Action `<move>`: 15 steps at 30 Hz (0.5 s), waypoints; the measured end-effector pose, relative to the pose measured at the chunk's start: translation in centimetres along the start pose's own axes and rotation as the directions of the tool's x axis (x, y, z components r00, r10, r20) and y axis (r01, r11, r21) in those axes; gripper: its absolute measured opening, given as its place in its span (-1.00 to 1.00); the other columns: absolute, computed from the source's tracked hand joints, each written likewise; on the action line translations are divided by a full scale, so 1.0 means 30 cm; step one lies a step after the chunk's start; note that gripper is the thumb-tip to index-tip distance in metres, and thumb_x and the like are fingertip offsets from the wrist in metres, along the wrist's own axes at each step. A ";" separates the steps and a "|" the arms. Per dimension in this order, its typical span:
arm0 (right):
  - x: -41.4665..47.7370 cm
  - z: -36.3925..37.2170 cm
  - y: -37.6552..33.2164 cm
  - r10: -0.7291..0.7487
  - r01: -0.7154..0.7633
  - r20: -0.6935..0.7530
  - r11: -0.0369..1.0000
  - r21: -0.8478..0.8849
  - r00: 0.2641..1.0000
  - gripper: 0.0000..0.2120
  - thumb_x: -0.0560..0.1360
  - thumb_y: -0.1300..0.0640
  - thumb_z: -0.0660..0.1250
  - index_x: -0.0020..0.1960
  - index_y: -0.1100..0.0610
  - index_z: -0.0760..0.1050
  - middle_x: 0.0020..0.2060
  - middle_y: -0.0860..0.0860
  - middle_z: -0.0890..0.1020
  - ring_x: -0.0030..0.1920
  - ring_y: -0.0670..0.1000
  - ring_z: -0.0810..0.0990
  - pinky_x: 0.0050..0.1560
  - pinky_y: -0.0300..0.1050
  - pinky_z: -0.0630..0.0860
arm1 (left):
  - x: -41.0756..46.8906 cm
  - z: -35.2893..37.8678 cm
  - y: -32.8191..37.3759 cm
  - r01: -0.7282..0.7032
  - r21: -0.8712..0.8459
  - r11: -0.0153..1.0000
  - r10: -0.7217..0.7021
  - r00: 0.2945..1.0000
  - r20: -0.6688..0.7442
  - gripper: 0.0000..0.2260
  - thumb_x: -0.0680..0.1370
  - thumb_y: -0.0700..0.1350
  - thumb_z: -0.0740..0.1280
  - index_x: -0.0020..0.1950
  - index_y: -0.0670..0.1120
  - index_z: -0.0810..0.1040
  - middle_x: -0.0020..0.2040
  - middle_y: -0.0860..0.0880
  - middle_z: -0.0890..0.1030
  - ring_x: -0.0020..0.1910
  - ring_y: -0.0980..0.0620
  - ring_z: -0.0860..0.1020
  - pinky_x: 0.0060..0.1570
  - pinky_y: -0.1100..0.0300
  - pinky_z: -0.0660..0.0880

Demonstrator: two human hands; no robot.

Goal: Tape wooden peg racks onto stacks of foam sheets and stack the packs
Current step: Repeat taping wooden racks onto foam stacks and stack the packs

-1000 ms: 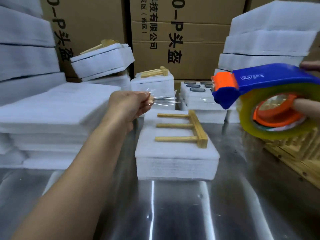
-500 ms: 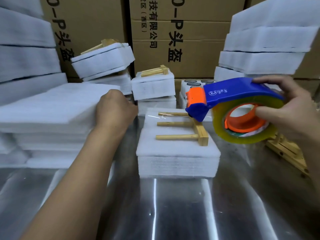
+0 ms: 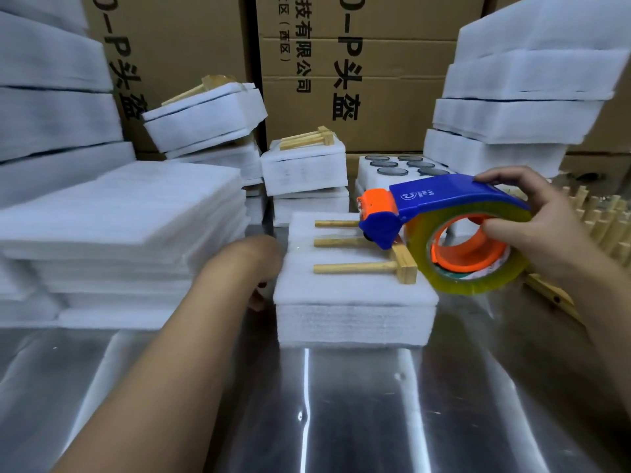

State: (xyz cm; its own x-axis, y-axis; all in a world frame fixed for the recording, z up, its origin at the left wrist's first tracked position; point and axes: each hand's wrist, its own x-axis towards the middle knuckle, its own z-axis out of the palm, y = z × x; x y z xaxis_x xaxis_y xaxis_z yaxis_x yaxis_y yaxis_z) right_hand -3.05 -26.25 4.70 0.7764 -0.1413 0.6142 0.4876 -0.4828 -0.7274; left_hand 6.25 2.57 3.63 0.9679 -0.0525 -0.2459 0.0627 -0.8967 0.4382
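Foam stack (image 3: pixel 355 298): middle of the steel table (image 3: pixel 341 404), many square sheets.
Peg rack (image 3: pixel 368 266): flat on top of the stack, three pegs pointing left, bar at the right.
Tape dispenser (image 3: pixel 444 206): blue and orange with a yellowish roll, over the rack's bar, nose at the middle peg.
Right hand (image 3: pixel 539 230): grasps the dispenser, fingers over the top, thumb in the core.
Left hand (image 3: pixel 252 261): at the stack's left side, blurred; grip cannot be told.
Taped packs (image 3: pixel 304 165): behind.
Loose foam sheets (image 3: pixel 119 213): left.
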 end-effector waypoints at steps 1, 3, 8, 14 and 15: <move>0.000 -0.002 0.007 0.003 -0.003 0.006 1.000 0.012 1.000 -0.42 0.33 0.57 0.29 -0.02 -0.12 0.49 -0.08 -0.06 0.60 -0.31 -0.17 0.61 -0.32 -0.37 0.53 | -0.002 0.004 -0.005 0.019 -0.018 1.000 -0.019 0.999 0.045 -0.81 0.55 -0.31 0.17 -0.23 -0.29 0.47 -0.29 -0.22 0.54 -0.59 -0.08 0.55 -0.61 0.22 0.47; 0.002 -0.005 0.019 0.009 -0.009 0.013 0.999 0.031 1.000 -0.42 0.34 0.57 0.29 -0.02 -0.13 0.49 -0.07 -0.14 0.58 -0.29 -0.15 0.62 -0.30 -0.34 0.55 | -0.002 0.018 -0.016 0.051 -0.011 0.999 -0.049 0.993 0.110 -0.80 0.54 -0.26 0.22 -0.28 -0.25 0.45 -0.34 -0.17 0.51 -0.62 -0.02 0.51 -0.64 0.27 0.42; 0.009 -0.014 0.043 0.018 -0.020 0.033 0.998 0.056 0.999 -0.42 0.36 0.57 0.29 -0.03 -0.14 0.49 -0.01 -0.13 0.54 -0.26 -0.12 0.63 -0.22 -0.28 0.59 | -0.010 0.042 -0.023 0.076 0.039 0.996 -0.082 0.984 0.160 -0.88 0.56 -0.17 0.27 -0.15 -0.18 0.42 -0.21 -0.14 0.46 -0.35 -0.06 0.48 -0.51 0.16 0.47; 0.008 -0.017 0.043 0.015 -0.017 0.037 0.999 0.051 0.999 -0.40 0.36 0.56 0.30 -0.05 -0.18 0.50 -0.03 -0.17 0.55 -0.23 -0.06 0.64 -0.19 -0.21 0.60 | -0.037 0.000 -0.009 -0.022 -0.101 0.995 0.026 0.999 0.037 -0.71 0.57 -0.36 0.18 -0.35 -0.21 0.36 -0.54 -0.10 0.48 -0.74 0.12 0.42 -0.73 0.36 0.31; 0.007 -0.016 0.041 0.017 -0.019 0.037 0.998 0.054 0.999 -0.40 0.36 0.56 0.30 -0.05 -0.18 0.50 -0.03 -0.17 0.55 -0.24 -0.06 0.64 -0.20 -0.23 0.60 | -0.029 -0.006 -0.009 -0.054 -0.161 0.985 0.049 0.998 -0.033 -0.70 0.60 -0.34 0.15 -0.35 -0.20 0.32 -0.49 -0.10 0.46 -0.72 0.13 0.42 -0.73 0.37 0.29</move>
State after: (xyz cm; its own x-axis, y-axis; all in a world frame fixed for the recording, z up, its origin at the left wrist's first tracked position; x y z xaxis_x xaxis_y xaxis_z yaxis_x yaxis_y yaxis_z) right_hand -2.48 -27.28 4.09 0.7990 -0.1171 0.5898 0.4936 -0.4325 -0.7545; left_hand 5.43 2.94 3.88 0.9773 -0.0819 -0.1954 0.0489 -0.8101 0.5843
